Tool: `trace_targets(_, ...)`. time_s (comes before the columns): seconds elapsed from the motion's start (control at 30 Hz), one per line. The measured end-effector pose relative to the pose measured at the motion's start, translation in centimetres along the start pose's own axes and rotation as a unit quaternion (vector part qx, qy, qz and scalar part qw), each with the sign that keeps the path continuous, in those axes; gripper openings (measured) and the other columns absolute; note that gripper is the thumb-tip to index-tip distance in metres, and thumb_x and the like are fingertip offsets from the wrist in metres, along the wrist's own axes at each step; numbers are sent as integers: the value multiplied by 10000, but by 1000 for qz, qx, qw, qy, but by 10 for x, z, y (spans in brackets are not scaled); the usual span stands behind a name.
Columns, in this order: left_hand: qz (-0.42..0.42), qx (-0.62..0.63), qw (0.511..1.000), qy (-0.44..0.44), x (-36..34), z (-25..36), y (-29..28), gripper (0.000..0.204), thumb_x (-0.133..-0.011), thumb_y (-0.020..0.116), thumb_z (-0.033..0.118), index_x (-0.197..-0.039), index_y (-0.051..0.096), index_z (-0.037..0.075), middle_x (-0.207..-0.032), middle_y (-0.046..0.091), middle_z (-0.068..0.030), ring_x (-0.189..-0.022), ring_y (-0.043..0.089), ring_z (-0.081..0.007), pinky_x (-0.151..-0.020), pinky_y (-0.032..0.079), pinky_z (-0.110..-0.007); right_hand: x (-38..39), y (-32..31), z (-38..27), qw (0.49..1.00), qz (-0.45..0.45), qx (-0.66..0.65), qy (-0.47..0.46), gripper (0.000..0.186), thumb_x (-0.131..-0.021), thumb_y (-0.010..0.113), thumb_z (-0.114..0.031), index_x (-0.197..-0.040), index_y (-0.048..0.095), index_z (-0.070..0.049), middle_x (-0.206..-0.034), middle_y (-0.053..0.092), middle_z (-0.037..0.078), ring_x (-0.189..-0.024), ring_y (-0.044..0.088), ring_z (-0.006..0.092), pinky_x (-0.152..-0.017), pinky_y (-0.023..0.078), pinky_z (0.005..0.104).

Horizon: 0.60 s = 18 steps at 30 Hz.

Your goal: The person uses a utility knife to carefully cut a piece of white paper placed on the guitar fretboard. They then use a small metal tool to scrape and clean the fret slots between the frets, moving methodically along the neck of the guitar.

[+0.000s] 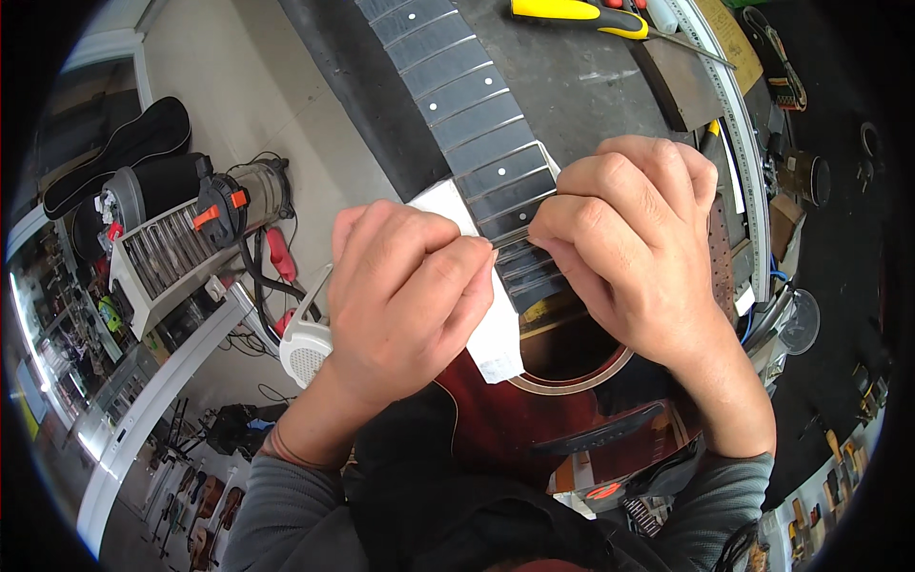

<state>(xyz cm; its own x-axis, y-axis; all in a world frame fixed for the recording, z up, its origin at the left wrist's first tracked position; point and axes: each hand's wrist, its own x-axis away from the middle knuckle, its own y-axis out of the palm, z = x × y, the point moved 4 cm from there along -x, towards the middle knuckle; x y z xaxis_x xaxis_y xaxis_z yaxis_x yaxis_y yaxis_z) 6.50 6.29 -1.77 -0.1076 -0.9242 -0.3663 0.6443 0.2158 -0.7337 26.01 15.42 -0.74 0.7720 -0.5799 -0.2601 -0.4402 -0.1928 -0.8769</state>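
Note:
A dark guitar fretboard [477, 143] with pale dot inlays runs from the top of the view down to the soundhole [572, 348] of a dark red guitar body [505, 419]. My left hand [405, 296] is closed in a pinch at the fretboard's left edge. From the other side my right hand [629, 238] pinches over the lower frets. A thin metal fret wire [515, 239] shows between the fingertips, lying across the board; whether it is loose or seated I cannot tell. White protective sheet [494, 338] lies along the fretboard's left edge, beneath my left fingertips.
The dark workbench [591, 86] carries a yellow-and-black handled tool [581, 13], a dark block [679, 81] and a long metal ruler [743, 124]. A white perforated device [307, 355] stands left of the guitar. On the floor sit a machine with orange clips [224, 210] and a black instrument case [119, 153].

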Motion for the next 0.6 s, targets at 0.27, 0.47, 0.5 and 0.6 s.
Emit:
trace_targets(0.27,-14,36,999,18,2,3,2,373,-758,908,-120,-1086,802,23,-966,718,-83,-808,684,-298,-730,509,-415,7,2,-6,1000,-3,2,5,284,-833,909,-176,-1084,777,-171,-1147,738,-8,-1165,689,284,-1068,417,472)
trace_targets(0.47,-5,54,999,1,3,0,2,358,-784,921,-114,-1094,803,20,-965,719,-86,-811,682,-282,-721,499,-408,4,0,-3,1000,3,-12,19,286,-843,909,-182,-1092,769,-178,-1153,734,-13,-1186,683,282,-1080,411,475)
trace_targets(0.5,-7,48,999,-1,2,-1,1,355,-787,922,-113,-1095,804,19,-965,719,-86,-813,681,-280,-721,497,-407,3,0,-2,1000,3,-9,19,285,-843,909,-183,-1091,766,-180,-1155,734,-14,-1189,682,281,-1081,410,474)
trace_targets(0.6,-5,33,999,-2,2,-1,1,351,-792,921,-114,-1096,807,20,-967,720,-84,-819,680,-279,-721,495,-405,1,0,-2,1000,0,7,17,280,-845,906,-189,-1083,759,-184,-1159,733,-13,-1200,679,280,-1082,407,473)
